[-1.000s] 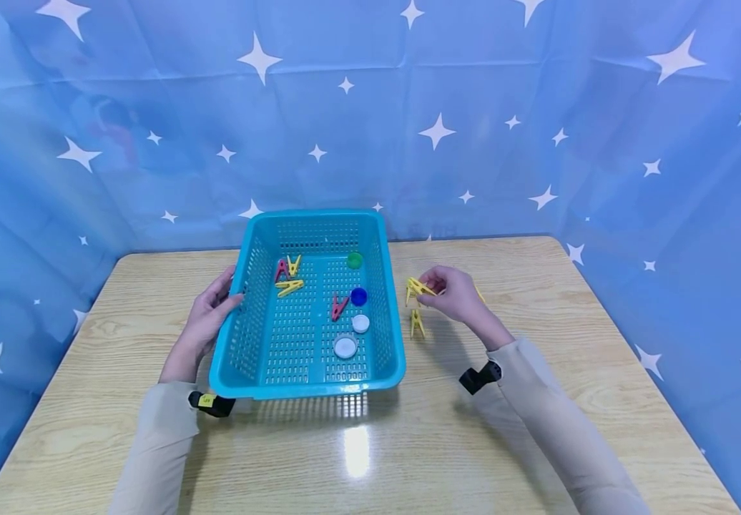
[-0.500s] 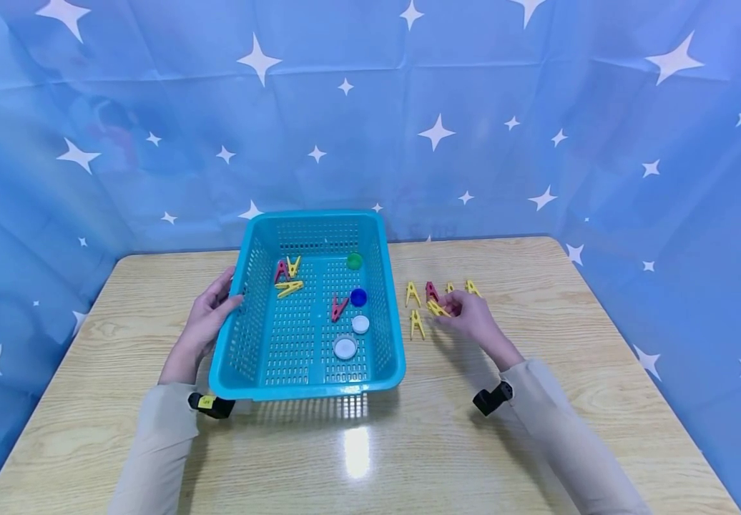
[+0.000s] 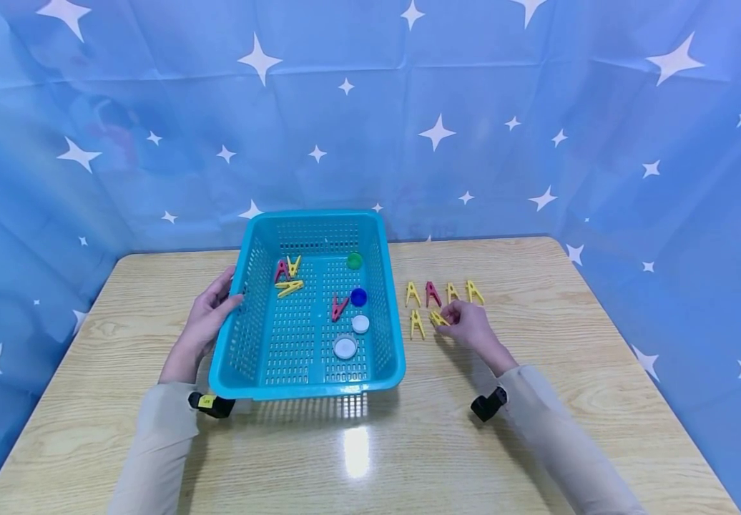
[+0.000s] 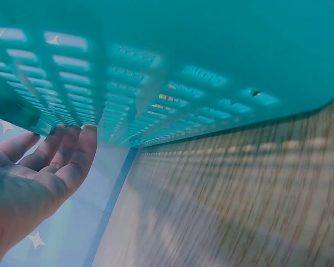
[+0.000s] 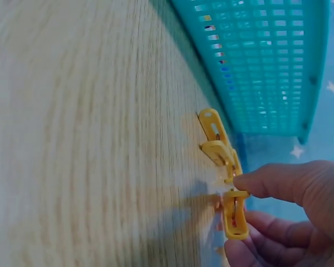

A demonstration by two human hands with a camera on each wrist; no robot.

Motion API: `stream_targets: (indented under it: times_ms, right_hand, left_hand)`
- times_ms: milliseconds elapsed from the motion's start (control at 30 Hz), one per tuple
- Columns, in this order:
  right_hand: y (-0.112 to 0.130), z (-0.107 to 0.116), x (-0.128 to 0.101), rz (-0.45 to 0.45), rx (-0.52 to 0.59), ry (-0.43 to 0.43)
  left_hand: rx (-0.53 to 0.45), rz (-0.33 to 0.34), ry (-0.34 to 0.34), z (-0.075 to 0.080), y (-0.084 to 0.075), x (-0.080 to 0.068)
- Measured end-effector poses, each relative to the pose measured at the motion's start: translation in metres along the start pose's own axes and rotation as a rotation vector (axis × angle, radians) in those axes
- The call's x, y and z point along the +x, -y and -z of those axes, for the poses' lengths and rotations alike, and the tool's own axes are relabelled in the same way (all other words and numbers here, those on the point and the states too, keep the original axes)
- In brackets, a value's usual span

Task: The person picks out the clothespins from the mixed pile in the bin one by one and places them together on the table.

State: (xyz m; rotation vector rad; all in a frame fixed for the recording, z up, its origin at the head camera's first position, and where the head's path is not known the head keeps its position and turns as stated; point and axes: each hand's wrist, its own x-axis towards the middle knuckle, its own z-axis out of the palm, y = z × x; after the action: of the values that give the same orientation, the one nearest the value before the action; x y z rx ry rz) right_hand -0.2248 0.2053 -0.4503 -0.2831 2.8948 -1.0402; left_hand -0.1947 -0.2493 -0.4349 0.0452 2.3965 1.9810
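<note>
My left hand (image 3: 206, 322) holds the left rim of a turquoise plastic basket (image 3: 325, 392), thumb over the edge and fingers along the outer side. To the basket's right, my right hand (image 3: 470, 327) pinches a yellow clothespin (image 5: 235, 217) between thumb and fingers, low over the table. Just left of it lies another yellow clothespin (image 3: 417, 324). Behind these is a row with a yellow clothespin (image 3: 413, 293), a red clothespin (image 3: 433, 293) and two more yellow ones. Inside the basket are a red clothespin (image 3: 340, 307), a yellow clothespin (image 3: 290, 287) and another red and yellow pair.
Along the basket's right half lie a green cap (image 3: 354, 260), a blue cap (image 3: 358, 297), a small white cap (image 3: 360, 324) and a larger white cap (image 3: 345, 347). A star-patterned blue curtain (image 3: 345, 114) hangs behind and beside the wooden table (image 3: 448, 458).
My right hand has moved right, away from the basket, and lower with the yellow clothespin, uncovering the row behind. The left hand and basket have stayed put.
</note>
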Motion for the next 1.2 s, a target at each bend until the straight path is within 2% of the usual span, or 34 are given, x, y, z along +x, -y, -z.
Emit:
stream_targets:
  times_ms: [800,1033,1200]
  right_hand:
    - [0.008,-0.011,0.006,-0.148,-0.066,0.021]
    - [0.012,-0.010,0.009,-0.206,-0.057,0.046]
    - [0.013,-0.010,0.009,-0.203,-0.058,0.049]
  left_hand:
    - [0.001,-0.004,-0.006,0.000,0.001,0.001]
    - [0.001,-0.006,-0.004,0.000,0.001,0.002]
    - [-0.001,-0.006,-0.005,0.000,0.001,0.001]
